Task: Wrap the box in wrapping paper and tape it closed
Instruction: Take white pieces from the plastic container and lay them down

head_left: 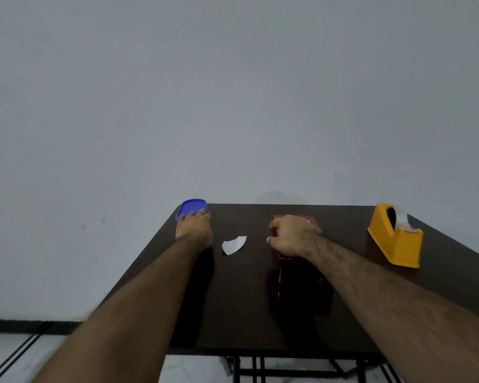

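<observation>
1. Fingers of my left hand lie straight along the near rim of a blue lid at the far left corner of the table, left of frame centre; they touch it without closing round it.
2. My right hand sits just right of centre, curled over the far end of the box, thumb toward the left. It seems to grip the dark red wrapping paper there, though the knuckles hide the fingertips.
3. The box runs from under that hand toward the lower edge of the frame, dark and glossy, lying flat on the table beneath my forearm.
4. I judge it light and stiff, with paper that looks slick and creases easily, so I would hold it by its long edges and press the flaps flat instead of pinching.
5. A small white scrap lies between my hands, apart from both.
6. A yellow tape dispenser stands at right of the frame, well apart from the box, its tape end free.
</observation>
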The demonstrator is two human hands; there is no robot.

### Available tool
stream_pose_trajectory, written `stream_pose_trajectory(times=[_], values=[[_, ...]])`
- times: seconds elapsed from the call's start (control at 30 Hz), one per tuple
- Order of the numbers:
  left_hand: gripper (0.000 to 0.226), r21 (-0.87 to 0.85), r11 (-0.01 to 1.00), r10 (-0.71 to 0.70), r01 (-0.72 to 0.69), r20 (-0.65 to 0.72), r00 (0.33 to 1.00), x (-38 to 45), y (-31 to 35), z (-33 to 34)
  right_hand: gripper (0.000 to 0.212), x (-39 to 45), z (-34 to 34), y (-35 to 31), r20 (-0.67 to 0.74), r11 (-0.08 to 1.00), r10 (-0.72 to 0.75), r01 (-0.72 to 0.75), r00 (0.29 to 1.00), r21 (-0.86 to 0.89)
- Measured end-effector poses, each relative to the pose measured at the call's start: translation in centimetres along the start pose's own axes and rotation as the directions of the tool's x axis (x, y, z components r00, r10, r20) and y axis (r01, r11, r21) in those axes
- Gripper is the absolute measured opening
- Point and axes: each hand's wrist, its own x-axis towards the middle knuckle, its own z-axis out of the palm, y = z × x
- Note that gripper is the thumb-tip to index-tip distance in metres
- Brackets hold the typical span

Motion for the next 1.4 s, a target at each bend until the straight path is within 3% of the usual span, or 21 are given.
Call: stream_pose_trajectory(times=[0.13,0.2,0.27,0.33,0.4,0.47,0.53,0.67,0.87,1.17,1.3,1.4], values=[[0.071,0.031,0.999,0.004,-0.007,0.097,0.995,1.5,0.3,-0.4,0.044,0.0,0.6,0.2,-0.029,1.0,0.004,-0.003,1.0,0.029],[0.066,-0.012,0.998,0.055,-0.055,0.001,0.998,0.9,1.7,-0.9,0.046,-0.2,0.4,0.7,-0.038,0.996,-0.017,0.02,0.999,0.091],[0.055,-0.258,0.95,0.141,-0.176,-0.148,0.979,-0.7,4.5,-1.6,0.047,-0.6,-0.3,1.9,-0.069,0.989,-0.023,0.033,0.997,0.147],[0.051,-0.608,0.756,0.178,-0.243,-0.167,0.97,-3.5,8.0,-2.4,0.046,-1.1,-1.1,3.5,-0.101,0.991,0.01,0.004,0.995,0.134],[0.049,-0.849,0.502,0.221,-0.167,-0.06,0.973,-6.6,11.4,-2.8,0.045,-1.5,-1.4,5.2,-0.072,0.99,0.058,-0.048,0.996,0.135],[0.037,-0.963,0.269,0.253,-0.007,0.064,0.965,-8.5,14.3,-2.5,0.042,-1.8,-1.2,6.6,-0.005,0.969,0.104,-0.1,0.995,0.224],[0.031,-0.978,0.193,0.227,0.077,0.121,0.966,-9.0,16.0,-1.8,0.04,-2.0,-0.3,7.3,0.03,0.929,0.121,-0.124,0.992,0.349],[0.05,-0.965,0.244,0.161,0.098,0.14,0.977,-8.0,17.1,-0.1,0.036,-2.1,1.6,7.4,-0.016,0.871,0.154,-0.128,0.988,0.475],[0.061,-0.959,0.276,0.12,0.065,0.101,0.988,-5.8,17.7,0.2,0.038,0.7,3.4,7.8,-0.101,0.835,0.208,-0.123,0.973,0.536],[0.056,-0.944,0.314,0.057,0.103,0.127,0.99,1.1,18.2,1.4,0.039,7.9,3.8,8.4,-0.065,0.836,0.168,-0.107,0.984,0.538],[0.055,-0.906,0.414,0.032,0.088,0.112,0.993,3.7,18.4,1.8,0.035,9.7,4.0,8.5,-0.104,0.815,0.208,-0.114,0.973,0.568],[0.058,-0.811,0.585,0.061,0.002,0.046,0.997,4.0,18.5,1.2,0.026,9.0,4.2,8.5,-0.33,0.814,0.295,-0.055,0.897,0.578]])
